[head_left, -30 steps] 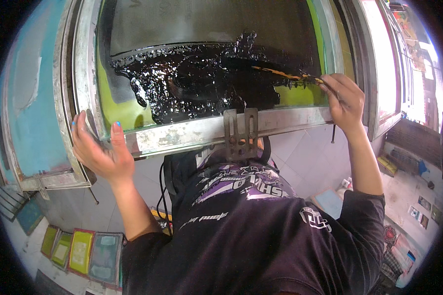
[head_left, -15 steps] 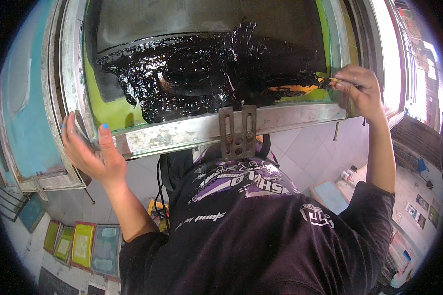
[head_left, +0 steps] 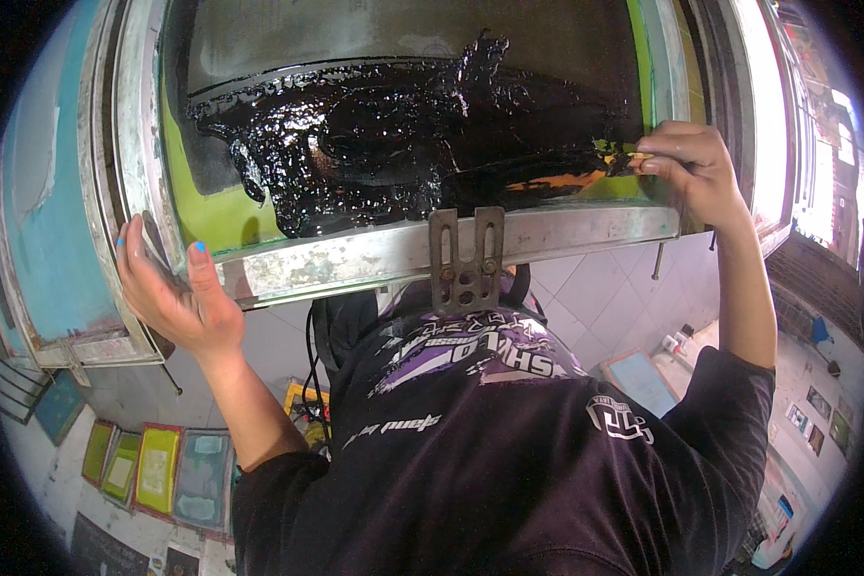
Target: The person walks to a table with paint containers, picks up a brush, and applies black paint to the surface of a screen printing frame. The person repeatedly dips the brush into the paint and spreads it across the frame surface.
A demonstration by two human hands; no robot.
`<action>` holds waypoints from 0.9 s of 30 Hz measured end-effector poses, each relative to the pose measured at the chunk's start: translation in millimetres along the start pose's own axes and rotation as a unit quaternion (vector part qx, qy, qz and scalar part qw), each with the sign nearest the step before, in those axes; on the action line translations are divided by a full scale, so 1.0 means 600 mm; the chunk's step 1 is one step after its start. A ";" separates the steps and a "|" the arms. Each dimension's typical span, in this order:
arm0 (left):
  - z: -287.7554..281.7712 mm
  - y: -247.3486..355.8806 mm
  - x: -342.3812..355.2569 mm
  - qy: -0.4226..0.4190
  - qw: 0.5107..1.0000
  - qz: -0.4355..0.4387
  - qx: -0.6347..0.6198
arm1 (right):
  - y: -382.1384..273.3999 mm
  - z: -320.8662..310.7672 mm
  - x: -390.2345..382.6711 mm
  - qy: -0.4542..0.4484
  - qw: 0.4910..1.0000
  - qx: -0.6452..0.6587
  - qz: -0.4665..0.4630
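Observation:
At the left end of the metal screen frame (head_left: pixel 336 250), my left hand (head_left: pixel 178 293) rests with its fingers apart, holding nothing. My right hand (head_left: pixel 686 173) pinches the ink-smeared handle of an orange spatula (head_left: pixel 557 180), whose long blade lies low in the thick, glossy black ink (head_left: pixel 374 134). The ink covers much of the screen's lower half, over a dark mesh with a green border (head_left: pixel 221 206). A slotted metal bracket (head_left: pixel 466 259) is fixed at the middle of the near rail.
Other framed screens (head_left: pixel 43 182) flank this one on both sides. Small coloured screens (head_left: pixel 158 470) lean together at the lower left. A white worktop (head_left: pixel 806 413) with small items stands at the right, and a tiled surface (head_left: pixel 586 298) shows below the frame.
My right hand has moved rightward with the spatula, whose blade now sits lower, nearer the front rail. My left hand appears slightly farther left in the picture, its fingers still apart.

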State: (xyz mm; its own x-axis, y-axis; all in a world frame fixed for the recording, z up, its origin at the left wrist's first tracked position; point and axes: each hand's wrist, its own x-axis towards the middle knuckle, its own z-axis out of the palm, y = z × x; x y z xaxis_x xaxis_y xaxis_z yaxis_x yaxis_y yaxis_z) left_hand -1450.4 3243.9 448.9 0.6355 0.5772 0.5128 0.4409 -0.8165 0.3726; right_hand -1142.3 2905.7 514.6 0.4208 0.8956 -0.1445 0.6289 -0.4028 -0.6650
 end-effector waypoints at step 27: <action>0.000 0.002 0.000 0.004 1.000 -0.007 -0.009 | -0.027 0.064 -0.002 0.243 0.941 -0.204 -0.119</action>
State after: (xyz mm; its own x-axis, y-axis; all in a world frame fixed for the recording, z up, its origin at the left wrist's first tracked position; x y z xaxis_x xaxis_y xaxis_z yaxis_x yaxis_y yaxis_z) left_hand -1449.8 3242.8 449.5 0.6240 0.5893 0.5131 0.4386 -0.8076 0.3942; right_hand -1178.4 2918.4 497.3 0.4229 0.8177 0.3906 0.9001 -0.3293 -0.2851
